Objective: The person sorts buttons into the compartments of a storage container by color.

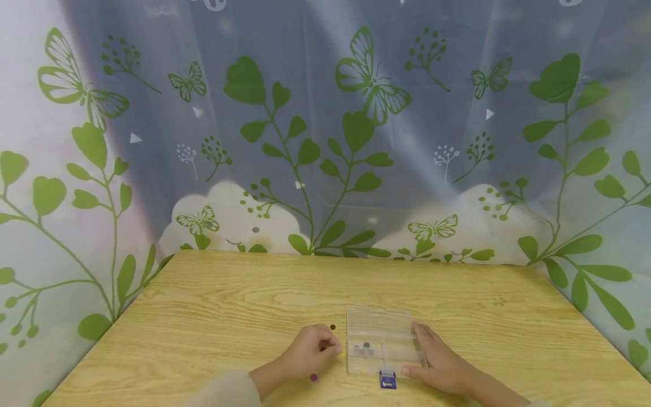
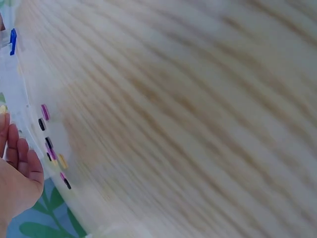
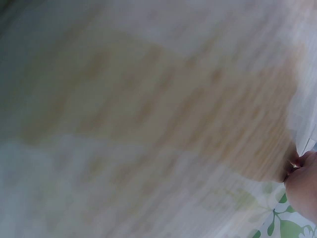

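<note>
A clear plastic box (image 1: 378,325) with inner dividers and a blue latch (image 1: 388,380) lies on the table. Inside it are a dark disc (image 1: 367,345) and a small yellow piece (image 1: 363,371). To its left, my left hand (image 1: 307,351) pinches a small yellow disc (image 2: 3,108) at the fingertips, close to the box's left wall. The right hand (image 1: 443,362) holds the box by its right side, thumb at the front edge and fingers along the wall. A black disc (image 1: 333,327) lies beyond the left hand, a purple disc (image 1: 313,377) on its near side.
In the left wrist view, several small discs stand out near the left hand, among them a magenta disc (image 2: 45,112) and a yellow disc (image 2: 63,160). The wood-grain table (image 1: 244,294) ends at a leaf-patterned curtain (image 1: 315,141) behind and at both sides.
</note>
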A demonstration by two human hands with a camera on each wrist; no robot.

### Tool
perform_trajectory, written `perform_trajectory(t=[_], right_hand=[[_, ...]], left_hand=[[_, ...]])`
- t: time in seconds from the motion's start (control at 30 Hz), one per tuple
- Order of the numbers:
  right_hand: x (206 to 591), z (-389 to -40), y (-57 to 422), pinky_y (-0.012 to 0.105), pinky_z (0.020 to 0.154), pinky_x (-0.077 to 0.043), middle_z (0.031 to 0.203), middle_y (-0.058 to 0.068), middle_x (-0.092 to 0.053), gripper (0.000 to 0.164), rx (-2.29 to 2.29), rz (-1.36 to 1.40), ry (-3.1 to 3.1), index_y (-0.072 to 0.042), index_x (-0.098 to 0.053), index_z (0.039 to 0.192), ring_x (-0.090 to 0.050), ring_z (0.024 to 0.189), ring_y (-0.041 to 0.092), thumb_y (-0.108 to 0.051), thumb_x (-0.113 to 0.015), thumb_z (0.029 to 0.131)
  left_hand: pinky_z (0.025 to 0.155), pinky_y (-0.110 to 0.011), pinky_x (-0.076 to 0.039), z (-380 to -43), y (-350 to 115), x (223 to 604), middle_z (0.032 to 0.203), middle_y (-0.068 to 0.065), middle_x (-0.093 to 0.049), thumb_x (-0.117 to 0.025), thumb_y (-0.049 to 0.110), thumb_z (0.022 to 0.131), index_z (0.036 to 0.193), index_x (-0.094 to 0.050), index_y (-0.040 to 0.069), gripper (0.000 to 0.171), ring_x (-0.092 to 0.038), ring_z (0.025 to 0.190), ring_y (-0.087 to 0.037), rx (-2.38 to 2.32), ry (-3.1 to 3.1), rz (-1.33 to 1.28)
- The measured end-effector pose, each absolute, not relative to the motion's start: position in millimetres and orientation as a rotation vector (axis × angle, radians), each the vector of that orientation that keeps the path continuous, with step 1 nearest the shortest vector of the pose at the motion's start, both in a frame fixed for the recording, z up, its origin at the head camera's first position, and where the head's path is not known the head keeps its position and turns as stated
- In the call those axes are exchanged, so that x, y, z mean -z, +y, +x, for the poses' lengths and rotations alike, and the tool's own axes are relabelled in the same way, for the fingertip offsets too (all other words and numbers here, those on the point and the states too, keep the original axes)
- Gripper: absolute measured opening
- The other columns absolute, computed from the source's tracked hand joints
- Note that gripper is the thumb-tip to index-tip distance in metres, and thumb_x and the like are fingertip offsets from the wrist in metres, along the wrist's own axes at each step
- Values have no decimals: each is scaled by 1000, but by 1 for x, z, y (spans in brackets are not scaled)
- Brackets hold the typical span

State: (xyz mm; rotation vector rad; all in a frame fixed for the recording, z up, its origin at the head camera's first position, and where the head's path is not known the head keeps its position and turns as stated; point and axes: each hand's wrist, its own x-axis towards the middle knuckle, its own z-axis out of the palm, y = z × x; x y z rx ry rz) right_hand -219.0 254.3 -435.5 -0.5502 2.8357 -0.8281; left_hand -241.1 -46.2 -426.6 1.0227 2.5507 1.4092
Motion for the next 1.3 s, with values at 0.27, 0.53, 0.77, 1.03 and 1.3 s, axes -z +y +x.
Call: perform_trajectory(t=[0.27,0.53,0.77,1.03,1.3], right_hand=[[436,-219,254,65,106,-13,149,32,-10,98,824,-556,2844,11,-9,143,-7,137,50,-53,-56,86],[436,-219,254,64,107,-13,149,32,-11,98,818,-560,2849,11,-9,143,-8,137,50,-53,-56,86],[437,-218,254,63,107,-14,148,33,-13,99,800,-560,2876,12,-11,142,-10,137,50,-54,-56,85],[437,-219,255,65,107,-14,149,32,-12,98,814,-559,2861,12,-10,143,-9,137,50,-54,-56,85],[439,-221,256,65,107,-13,150,31,-9,98,819,-547,2839,11,-8,143,-7,138,49,-53,-55,86]], left_hand=[[70,-14,-47,-240,-34,426,80,-7,-64,-62,7,86,81,-68,0,10,-52,74,2,-1447,2525,1023],[69,-14,-45,-239,-23,429,77,-2,-63,-67,10,83,80,-70,4,7,-50,72,1,-1402,2613,996],[67,-13,-44,-236,-16,427,76,4,-60,-67,11,82,81,-70,5,7,-46,70,3,-1311,2679,932],[62,-13,-41,-234,-12,425,72,3,-59,-70,10,79,78,-71,5,6,-43,66,3,-1290,2734,919],[59,-13,-39,-234,-10,424,70,4,-58,-71,8,78,77,-74,4,5,-41,63,3,-1264,2723,892]])
